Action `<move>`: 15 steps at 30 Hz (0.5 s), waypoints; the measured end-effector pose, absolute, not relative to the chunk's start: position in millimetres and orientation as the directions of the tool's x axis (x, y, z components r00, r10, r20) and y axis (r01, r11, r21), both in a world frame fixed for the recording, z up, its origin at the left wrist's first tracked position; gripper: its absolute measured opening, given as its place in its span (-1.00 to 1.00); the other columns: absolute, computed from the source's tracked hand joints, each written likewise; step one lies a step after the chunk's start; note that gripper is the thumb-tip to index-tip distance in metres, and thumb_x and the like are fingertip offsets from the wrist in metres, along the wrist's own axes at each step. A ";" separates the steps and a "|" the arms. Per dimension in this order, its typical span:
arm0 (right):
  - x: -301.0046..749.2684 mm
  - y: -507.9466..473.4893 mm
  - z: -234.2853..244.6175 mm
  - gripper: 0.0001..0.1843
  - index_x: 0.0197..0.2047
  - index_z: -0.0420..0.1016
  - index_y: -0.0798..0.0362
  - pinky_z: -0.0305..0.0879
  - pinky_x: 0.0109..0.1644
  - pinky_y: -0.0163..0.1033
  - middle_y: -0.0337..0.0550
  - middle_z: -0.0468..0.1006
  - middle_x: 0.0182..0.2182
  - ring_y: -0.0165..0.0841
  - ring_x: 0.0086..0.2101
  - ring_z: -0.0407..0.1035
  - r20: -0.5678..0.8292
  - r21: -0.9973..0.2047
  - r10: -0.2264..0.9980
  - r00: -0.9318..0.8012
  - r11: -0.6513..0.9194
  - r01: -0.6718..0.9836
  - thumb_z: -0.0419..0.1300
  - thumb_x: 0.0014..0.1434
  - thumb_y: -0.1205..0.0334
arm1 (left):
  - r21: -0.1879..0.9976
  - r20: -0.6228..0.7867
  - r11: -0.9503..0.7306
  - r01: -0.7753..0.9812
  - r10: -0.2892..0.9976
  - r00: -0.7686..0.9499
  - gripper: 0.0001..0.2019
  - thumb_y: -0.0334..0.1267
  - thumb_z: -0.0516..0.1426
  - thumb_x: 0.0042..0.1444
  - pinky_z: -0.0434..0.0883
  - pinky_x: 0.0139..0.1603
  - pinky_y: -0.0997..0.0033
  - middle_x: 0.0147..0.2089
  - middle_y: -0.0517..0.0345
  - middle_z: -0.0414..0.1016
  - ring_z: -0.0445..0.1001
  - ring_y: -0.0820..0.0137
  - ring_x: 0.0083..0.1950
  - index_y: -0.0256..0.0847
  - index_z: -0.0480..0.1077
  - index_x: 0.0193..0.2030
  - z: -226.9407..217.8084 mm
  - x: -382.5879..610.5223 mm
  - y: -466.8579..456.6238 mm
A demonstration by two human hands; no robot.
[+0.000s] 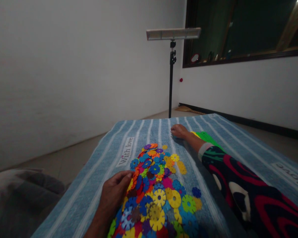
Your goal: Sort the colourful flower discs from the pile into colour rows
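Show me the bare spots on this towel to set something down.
Bare: the left strip of the towel, outside the label and left hand; the right side beyond the sleeve. Crowded: the middle, where discs run from the near edge toward the right hand.

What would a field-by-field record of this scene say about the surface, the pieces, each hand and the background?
Surface: blue striped towel, printed "With love".
Pieces: pile of multicoloured flower-shaped discs in the middle of the towel.
Left hand: fingers curled at the pile's left edge, touching discs; grip unclear.
Right hand: stretched forward, palm down on the towel beyond the pile, beside green pieces.
Background: light stand by a white wall; dark window.
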State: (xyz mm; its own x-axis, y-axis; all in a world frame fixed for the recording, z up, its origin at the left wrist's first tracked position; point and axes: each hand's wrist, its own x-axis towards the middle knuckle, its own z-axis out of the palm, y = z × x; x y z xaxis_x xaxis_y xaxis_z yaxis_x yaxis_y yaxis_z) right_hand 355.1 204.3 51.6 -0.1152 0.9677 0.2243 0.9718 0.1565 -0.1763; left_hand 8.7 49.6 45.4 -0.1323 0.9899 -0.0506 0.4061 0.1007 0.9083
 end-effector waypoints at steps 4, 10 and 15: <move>368.2 202.4 81.8 -0.72 -0.26 0.66 0.13 0.26 -0.18 -0.36 -0.05 0.66 -0.26 -0.28 -0.19 0.48 0.287 -0.229 0.956 -0.066 0.135 0.964 0.09 0.18 0.36 | 0.905 0.013 0.031 0.424 0.995 -0.100 -0.66 0.04 0.21 -0.26 0.48 -0.20 0.31 -0.36 0.11 0.67 0.59 0.14 -0.24 -0.16 0.60 -0.44 40.8 6.5 51.2; 371.7 173.2 101.9 -0.73 -0.30 0.68 0.14 0.25 -0.26 -0.36 -0.14 0.66 -0.36 -0.31 -0.28 0.50 0.308 -0.316 0.949 -0.071 0.173 0.933 0.12 0.12 0.33 | 0.936 0.022 0.009 0.353 0.996 -0.082 -0.69 0.00 0.22 -0.24 0.48 -0.22 0.31 -0.38 0.10 0.66 0.58 0.17 -0.27 -0.18 0.59 -0.44 36.9 7.6 51.4; 351.3 136.9 94.0 -0.76 -0.37 0.67 0.15 0.24 -0.29 -0.35 -0.17 0.63 -0.44 -0.34 -0.36 0.47 0.216 -0.425 0.951 -0.220 0.295 0.856 0.14 0.08 0.31 | 0.949 0.027 0.003 0.314 0.995 -0.091 -0.69 -0.02 0.22 -0.23 0.46 -0.23 0.33 -0.39 0.09 0.64 0.56 0.23 -0.30 -0.22 0.59 -0.44 30.3 8.9 51.1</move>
State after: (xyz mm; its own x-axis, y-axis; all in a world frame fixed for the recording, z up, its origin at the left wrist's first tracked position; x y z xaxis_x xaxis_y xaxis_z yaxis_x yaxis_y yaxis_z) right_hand 351.3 136.9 94.0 -0.2205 0.9512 0.2161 0.8557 0.2949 -0.4252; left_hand 8.9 51.1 30.3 -0.0908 0.9955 0.0272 0.3140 0.0027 0.9494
